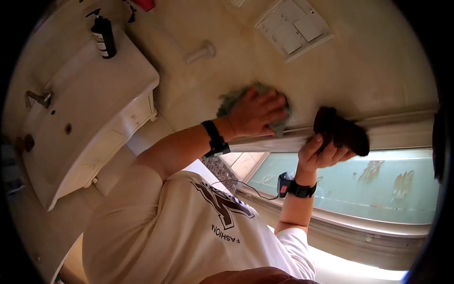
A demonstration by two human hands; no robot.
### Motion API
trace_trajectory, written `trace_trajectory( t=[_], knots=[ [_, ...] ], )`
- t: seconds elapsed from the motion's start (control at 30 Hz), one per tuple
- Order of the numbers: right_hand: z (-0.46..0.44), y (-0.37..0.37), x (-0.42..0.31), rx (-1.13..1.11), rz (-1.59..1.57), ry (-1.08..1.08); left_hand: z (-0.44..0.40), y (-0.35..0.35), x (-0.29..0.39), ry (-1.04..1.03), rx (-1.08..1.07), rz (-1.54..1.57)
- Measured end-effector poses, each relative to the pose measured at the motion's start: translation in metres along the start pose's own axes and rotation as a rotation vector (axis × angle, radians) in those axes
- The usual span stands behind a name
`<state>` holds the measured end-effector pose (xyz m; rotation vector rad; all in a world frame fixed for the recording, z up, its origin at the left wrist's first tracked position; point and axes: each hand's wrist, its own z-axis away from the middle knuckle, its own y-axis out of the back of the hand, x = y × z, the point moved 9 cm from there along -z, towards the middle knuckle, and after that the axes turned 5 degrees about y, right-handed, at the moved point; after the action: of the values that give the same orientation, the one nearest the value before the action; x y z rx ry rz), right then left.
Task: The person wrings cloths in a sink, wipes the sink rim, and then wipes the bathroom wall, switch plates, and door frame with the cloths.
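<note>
My left hand [259,112] presses a crumpled green cloth [228,102] against the beige wall [373,61], its fingers spread over the fabric. A dark wristband with a small device sits on that wrist. To the right, my right hand [316,155] has its fingers wrapped around a dark brown, soft-looking bundle [341,128]; its exact kind cannot be made out. This bundle is beside the pale frame [402,135] along the wall. Another band with a boxy device is on my right wrist, and a thin cable runs from it toward my shirt.
A white washbasin [90,102] with a metal tap [40,98] is at left, carrying a black pump bottle [104,37]. A white panel box [294,29] and a pale stub [201,52] project from the wall. Below my right hand is a patterned glass panel [340,189].
</note>
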<state>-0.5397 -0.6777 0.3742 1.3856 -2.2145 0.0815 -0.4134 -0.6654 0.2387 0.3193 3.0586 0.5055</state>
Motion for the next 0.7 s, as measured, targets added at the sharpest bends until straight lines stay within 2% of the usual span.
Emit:
trace_trajectory(
  t=[0.07,0.1,0.17,0.3,0.37,0.4,0.43,0.47,0.5,0.6,0.7],
  knots=[
    [0.005,0.0,-0.002,0.105,-0.047,0.059,-0.008,0.013,-0.071,0.492,-0.051,0.045],
    [0.008,0.0,-0.002,0.156,-0.068,0.091,-0.006,0.028,-0.091,0.549,0.157,0.039],
    [0.008,-0.001,-0.001,0.101,-0.072,0.026,-0.002,0.047,-0.118,0.654,0.408,0.068],
    [0.01,-0.003,0.0,0.04,-0.063,-0.089,0.024,0.028,-0.097,0.774,0.477,0.085],
    [0.008,-0.002,-0.001,0.044,-0.117,-0.056,0.015,-0.004,-0.036,0.418,0.132,0.073],
    [0.008,0.001,-0.003,0.05,-0.132,-0.032,0.013,-0.004,-0.028,0.403,0.142,0.081],
    [0.008,0.003,-0.005,0.055,-0.147,-0.008,-0.003,0.001,-0.008,0.226,0.125,0.071],
    [0.019,0.002,0.008,0.073,-0.295,-0.226,-0.025,0.007,0.01,0.046,0.115,0.063],
    [0.035,-0.001,0.022,0.096,-0.441,-0.442,-0.051,0.012,0.008,0.09,0.113,0.059],
    [0.026,-0.005,0.023,0.016,-0.501,-0.439,-0.155,0.051,0.006,0.126,0.144,0.031],
    [0.028,-0.002,0.023,-0.049,-0.378,-0.286,-0.243,0.073,0.011,0.079,0.199,-0.055]
  ],
)
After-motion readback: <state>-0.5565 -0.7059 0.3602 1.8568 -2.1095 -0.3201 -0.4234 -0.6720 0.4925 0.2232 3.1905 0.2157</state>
